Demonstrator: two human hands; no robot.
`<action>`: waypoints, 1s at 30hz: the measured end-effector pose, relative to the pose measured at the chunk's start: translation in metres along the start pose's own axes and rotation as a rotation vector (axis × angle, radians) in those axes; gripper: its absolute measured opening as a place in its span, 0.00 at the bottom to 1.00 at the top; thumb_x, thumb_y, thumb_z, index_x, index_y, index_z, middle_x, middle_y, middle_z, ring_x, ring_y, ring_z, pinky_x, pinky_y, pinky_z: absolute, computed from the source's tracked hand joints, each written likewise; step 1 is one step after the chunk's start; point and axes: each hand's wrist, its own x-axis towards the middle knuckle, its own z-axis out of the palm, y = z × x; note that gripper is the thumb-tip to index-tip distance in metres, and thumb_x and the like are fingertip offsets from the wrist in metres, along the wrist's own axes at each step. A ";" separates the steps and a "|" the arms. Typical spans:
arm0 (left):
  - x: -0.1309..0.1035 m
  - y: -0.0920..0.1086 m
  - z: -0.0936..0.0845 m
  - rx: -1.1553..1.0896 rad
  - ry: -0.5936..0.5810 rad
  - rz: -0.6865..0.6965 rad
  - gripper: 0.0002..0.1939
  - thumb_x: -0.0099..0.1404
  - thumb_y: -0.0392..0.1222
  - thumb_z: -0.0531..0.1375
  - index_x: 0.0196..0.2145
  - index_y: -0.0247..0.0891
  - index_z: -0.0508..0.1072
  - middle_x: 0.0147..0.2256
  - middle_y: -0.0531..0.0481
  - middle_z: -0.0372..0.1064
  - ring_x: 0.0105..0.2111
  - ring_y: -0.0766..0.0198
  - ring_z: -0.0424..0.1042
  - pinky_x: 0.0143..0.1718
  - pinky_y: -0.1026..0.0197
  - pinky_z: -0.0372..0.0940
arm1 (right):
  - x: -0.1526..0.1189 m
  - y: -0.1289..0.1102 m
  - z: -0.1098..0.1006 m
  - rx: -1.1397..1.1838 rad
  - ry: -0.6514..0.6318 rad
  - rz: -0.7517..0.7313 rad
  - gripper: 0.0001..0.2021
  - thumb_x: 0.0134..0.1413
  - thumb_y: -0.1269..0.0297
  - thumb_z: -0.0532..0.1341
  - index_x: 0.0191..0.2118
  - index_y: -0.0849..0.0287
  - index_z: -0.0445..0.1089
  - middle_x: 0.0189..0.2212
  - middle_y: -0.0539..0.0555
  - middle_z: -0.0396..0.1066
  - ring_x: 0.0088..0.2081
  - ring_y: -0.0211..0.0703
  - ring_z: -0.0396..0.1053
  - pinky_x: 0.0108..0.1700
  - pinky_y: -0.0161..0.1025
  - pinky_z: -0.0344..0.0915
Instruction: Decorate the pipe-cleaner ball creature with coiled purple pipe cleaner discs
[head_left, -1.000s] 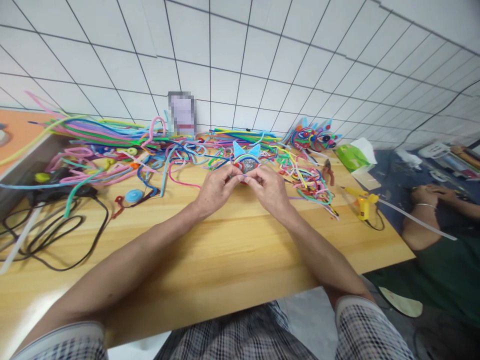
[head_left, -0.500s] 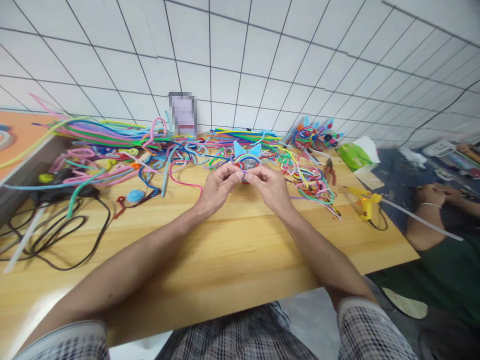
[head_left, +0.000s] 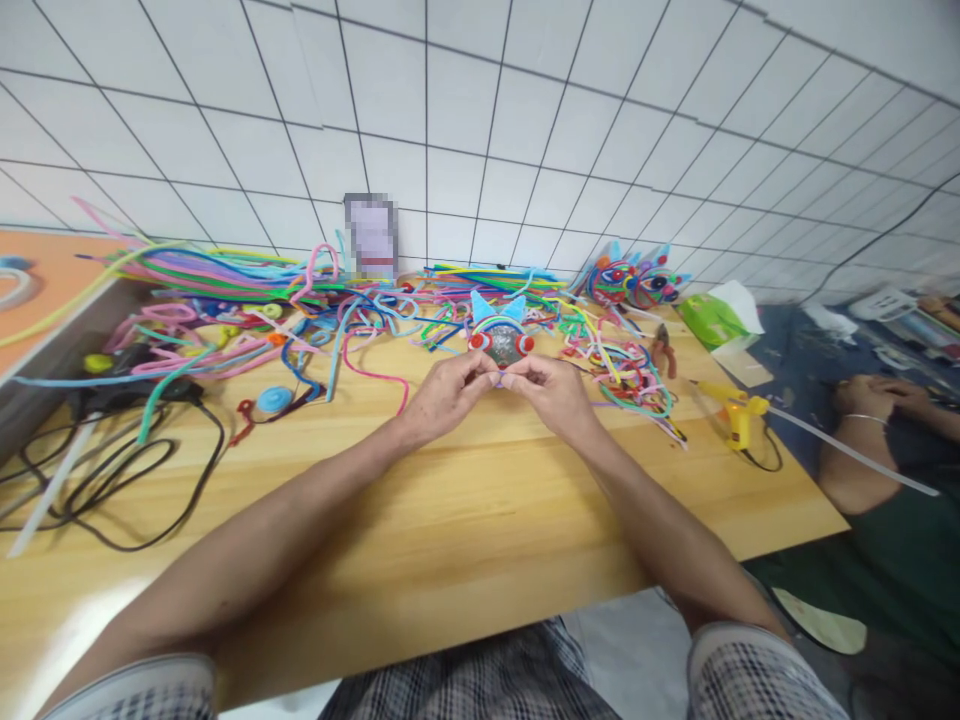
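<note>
Two grips, your left hand and right hand, pinch a small purple piece between them, the blue-eared head centred just beyond, ears toward the wall, neither hand clearly nearer.

Glare on the tabletop, lower left

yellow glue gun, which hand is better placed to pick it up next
Probably the right hand: the yellow glue gun is on its side of the table, farther from the left hand. Both seem to pinch a small purple piece, so the right would need freeing.
</note>
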 end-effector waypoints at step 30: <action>-0.026 -0.007 0.050 -0.397 0.239 -0.254 0.16 0.69 0.55 0.67 0.35 0.38 0.76 0.25 0.57 0.64 0.24 0.69 0.60 0.26 0.64 0.58 | -0.029 0.018 0.017 0.437 0.063 0.225 0.22 0.44 0.42 0.77 0.33 0.57 0.78 0.26 0.49 0.77 0.27 0.37 0.68 0.32 0.37 0.67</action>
